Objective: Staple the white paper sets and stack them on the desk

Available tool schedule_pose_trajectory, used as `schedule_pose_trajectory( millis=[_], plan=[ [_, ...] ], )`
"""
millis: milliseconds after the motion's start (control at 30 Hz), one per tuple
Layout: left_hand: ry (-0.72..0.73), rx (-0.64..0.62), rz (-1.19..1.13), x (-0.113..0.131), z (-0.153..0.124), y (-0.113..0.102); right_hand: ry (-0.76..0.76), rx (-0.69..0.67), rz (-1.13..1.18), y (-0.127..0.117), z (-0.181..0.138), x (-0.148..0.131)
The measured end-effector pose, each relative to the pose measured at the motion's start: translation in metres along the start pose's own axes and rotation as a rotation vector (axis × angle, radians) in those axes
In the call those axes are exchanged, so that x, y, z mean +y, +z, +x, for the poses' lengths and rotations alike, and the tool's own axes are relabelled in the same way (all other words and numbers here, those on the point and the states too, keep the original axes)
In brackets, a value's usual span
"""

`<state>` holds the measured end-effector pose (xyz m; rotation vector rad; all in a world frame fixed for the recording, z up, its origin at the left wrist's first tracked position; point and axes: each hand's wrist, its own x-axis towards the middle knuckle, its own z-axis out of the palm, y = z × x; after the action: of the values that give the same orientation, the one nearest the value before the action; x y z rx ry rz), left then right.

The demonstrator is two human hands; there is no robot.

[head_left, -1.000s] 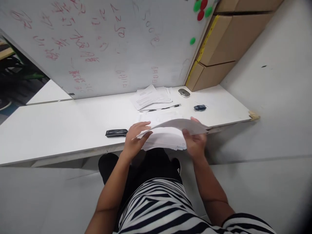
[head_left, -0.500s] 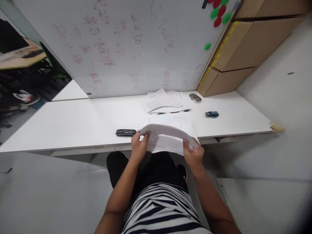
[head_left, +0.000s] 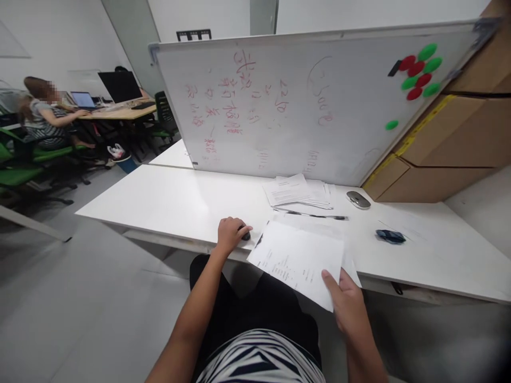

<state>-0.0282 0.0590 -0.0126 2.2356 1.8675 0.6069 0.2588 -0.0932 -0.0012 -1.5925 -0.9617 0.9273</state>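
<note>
My right hand point(head_left: 348, 302) grips a stack of printed white sheets point(head_left: 299, 258) by its near right corner, and the stack juts over the front edge of the white table point(head_left: 167, 199). My left hand point(head_left: 230, 234) is closed over a black stapler point(head_left: 245, 234) lying on the table just left of the sheets; only the stapler's end shows past my fingers.
Further back lie another paper pile point(head_left: 297, 190), a black pen point(head_left: 315, 215), a grey mouse point(head_left: 358, 199) and a small dark object point(head_left: 390, 235). A whiteboard point(head_left: 299, 101) with red writing leans behind, cardboard boxes point(head_left: 451, 154) stand at right. A person sits at a desk far left point(head_left: 43, 117).
My left hand let go of the sheets and moved left onto the stapler. The right hand alone now holds the flattened sheets. The camera tilted up, showing the room.
</note>
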Motion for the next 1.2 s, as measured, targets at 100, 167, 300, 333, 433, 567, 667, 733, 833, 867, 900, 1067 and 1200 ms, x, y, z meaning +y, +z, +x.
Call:
schedule_pose_trajectory(
  millis=[100, 167, 300, 333, 433, 567, 667, 733, 833, 867, 900, 1067, 1200],
  plan=[
    [-0.013, 0.015, 0.001, -0.004, 0.001, 0.006, 0.033, -0.121, 0.115, 0.011, -0.003, -0.001],
    [-0.022, 0.038, -0.027, -0.003, 0.001, 0.006, 0.045, -0.169, 0.148, 0.017, -0.004, -0.002],
    [-0.025, 0.064, -0.075, -0.003, 0.002, 0.004, 0.074, -0.243, 0.169, 0.028, -0.007, -0.001],
    [-0.023, 0.061, -0.081, -0.003, 0.002, 0.004, 0.077, -0.251, 0.164, 0.032, -0.007, -0.001],
    [-0.013, 0.059, -0.096, -0.004, 0.002, 0.004, 0.061, -0.259, 0.071, 0.045, -0.011, -0.004],
    [-0.026, 0.056, -0.119, -0.002, 0.001, 0.001, 0.007, -0.283, -0.068, 0.061, -0.014, -0.014],
    [-0.027, 0.041, -0.138, -0.002, 0.001, 0.0, 0.008, -0.302, -0.1, 0.067, -0.013, -0.018],
    [-0.01, 0.044, -0.142, -0.002, 0.001, 0.0, 0.012, -0.308, -0.108, 0.07, -0.01, -0.019],
    [0.017, 0.043, -0.133, -0.004, 0.0, 0.002, -0.029, -0.339, -0.119, 0.076, -0.006, -0.019],
    [0.026, 0.043, -0.127, -0.005, -0.001, 0.003, -0.042, -0.357, -0.126, 0.078, -0.005, -0.02],
    [0.035, 0.048, -0.121, -0.006, -0.003, 0.003, -0.05, -0.375, -0.134, 0.08, -0.005, -0.021],
    [0.063, 0.106, -0.167, -0.004, -0.012, 0.004, -0.049, -0.411, -0.175, 0.085, -0.006, -0.023],
    [0.004, 0.19, -0.094, 0.007, -0.013, 0.01, -0.063, -0.405, -0.217, 0.086, -0.008, -0.024]
  ],
)
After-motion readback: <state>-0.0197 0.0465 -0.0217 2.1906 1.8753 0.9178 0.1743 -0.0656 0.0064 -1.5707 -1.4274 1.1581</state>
